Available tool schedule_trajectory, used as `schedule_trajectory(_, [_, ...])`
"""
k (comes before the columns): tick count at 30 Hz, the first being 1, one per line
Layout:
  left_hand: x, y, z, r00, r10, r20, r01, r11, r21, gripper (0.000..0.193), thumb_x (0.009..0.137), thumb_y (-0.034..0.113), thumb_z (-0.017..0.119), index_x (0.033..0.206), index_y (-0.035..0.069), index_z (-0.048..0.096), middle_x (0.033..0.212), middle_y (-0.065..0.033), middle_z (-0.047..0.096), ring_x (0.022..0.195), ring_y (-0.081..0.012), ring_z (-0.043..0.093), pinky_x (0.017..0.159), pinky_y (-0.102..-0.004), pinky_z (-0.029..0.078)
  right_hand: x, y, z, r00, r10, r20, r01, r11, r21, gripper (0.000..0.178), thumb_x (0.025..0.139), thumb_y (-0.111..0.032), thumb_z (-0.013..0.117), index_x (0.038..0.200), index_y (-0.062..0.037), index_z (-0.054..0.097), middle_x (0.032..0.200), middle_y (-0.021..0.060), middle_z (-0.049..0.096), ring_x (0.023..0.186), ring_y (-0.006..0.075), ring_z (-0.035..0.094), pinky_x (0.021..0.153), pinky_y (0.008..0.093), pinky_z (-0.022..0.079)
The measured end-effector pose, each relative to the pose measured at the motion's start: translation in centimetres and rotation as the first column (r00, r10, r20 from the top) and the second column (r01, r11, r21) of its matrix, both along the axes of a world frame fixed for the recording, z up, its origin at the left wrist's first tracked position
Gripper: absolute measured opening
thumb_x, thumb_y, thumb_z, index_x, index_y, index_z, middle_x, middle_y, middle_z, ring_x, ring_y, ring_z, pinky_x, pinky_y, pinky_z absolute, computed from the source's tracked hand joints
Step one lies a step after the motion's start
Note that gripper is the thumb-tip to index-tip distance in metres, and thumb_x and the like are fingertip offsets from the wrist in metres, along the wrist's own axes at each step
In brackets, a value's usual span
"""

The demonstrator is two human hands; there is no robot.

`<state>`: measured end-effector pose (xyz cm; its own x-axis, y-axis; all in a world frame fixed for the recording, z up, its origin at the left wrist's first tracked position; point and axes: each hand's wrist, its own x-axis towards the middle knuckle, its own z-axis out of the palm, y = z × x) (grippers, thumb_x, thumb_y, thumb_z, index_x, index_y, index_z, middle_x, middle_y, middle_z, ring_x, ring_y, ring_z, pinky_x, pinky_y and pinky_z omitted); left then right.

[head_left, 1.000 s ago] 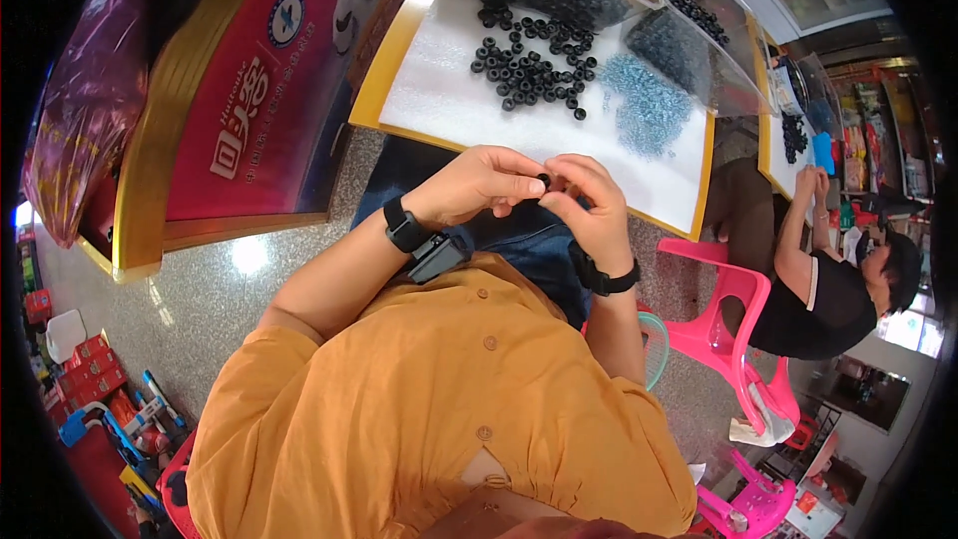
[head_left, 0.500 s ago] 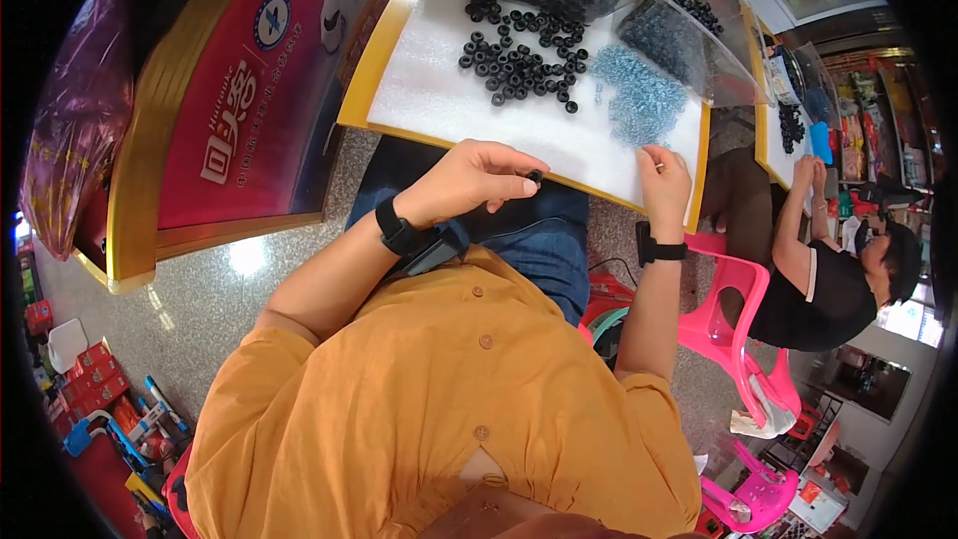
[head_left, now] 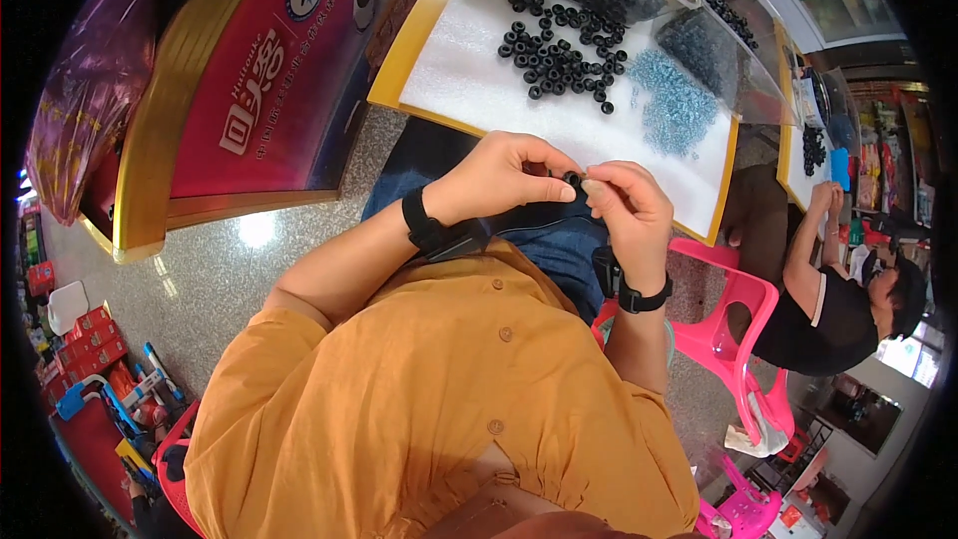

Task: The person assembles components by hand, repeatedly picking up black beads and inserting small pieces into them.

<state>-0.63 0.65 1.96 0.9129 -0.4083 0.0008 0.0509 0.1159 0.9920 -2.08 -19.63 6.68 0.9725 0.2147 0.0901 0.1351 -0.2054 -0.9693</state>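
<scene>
My left hand [head_left: 509, 176] pinches a small black ring-shaped part [head_left: 572, 180] between thumb and fingertips, above my lap. Right against it, my right hand [head_left: 631, 202] has thumb and forefinger pressed together. What those fingers hold is too small to make out. Beyond my hands, a pile of similar black ring-shaped parts [head_left: 564, 65] lies on a white-covered board [head_left: 454, 60] with a yellow edge. To their right is a heap of tiny pale-blue clear pieces [head_left: 679, 110].
Clear plastic bins [head_left: 639, 2] of dark parts stand along the board's far side. A pink plastic chair [head_left: 723, 314] is at my right. Farther right, a person in black [head_left: 838, 309] works at another board. A red-panelled counter [head_left: 259, 90] stands on the left.
My right hand has come from the edge of the pale-blue heap, left and nearer, to meet my left hand. The black part stays in my left fingers. The view has shifted slightly.
</scene>
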Motion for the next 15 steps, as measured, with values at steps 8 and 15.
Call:
schedule_trajectory(8, [0.1, 0.7, 0.9, 0.967, -0.146, -0.21, 0.126, 0.986, -0.108, 0.029, 0.081, 0.02, 0.082, 0.103, 0.003, 0.074, 0.08, 0.0024, 0.067, 0.061, -0.0035, 0.053, 0.053, -0.0201, 0.043, 0.0, 0.6, -0.8, 0.983, 0.068, 0.172, -0.052, 0.994, -0.094, 0.014, 0.083, 0.001, 0.073, 0.097, -0.0018, 0.071, 0.092, 0.0042, 0.063, 0.076, 0.0098, 0.057, 0.064, 0.0216, 0.044])
schedule_trajectory(15, [0.1, 0.6, 1.0, 0.936, -0.192, -0.294, 0.121, 0.963, -0.241, 0.025, 0.084, 0.018, 0.079, 0.101, 0.001, 0.073, 0.079, 0.0, 0.068, 0.057, -0.0045, 0.051, 0.05, -0.0197, 0.041, 0.4, 0.0, -1.5, 0.96, 0.124, 0.251, -0.106, 0.991, -0.081, 0.018, 0.082, -0.002, 0.075, 0.1, -0.0021, 0.071, 0.097, 0.0049, 0.06, 0.078, 0.0104, 0.056, 0.064, 0.0212, 0.044])
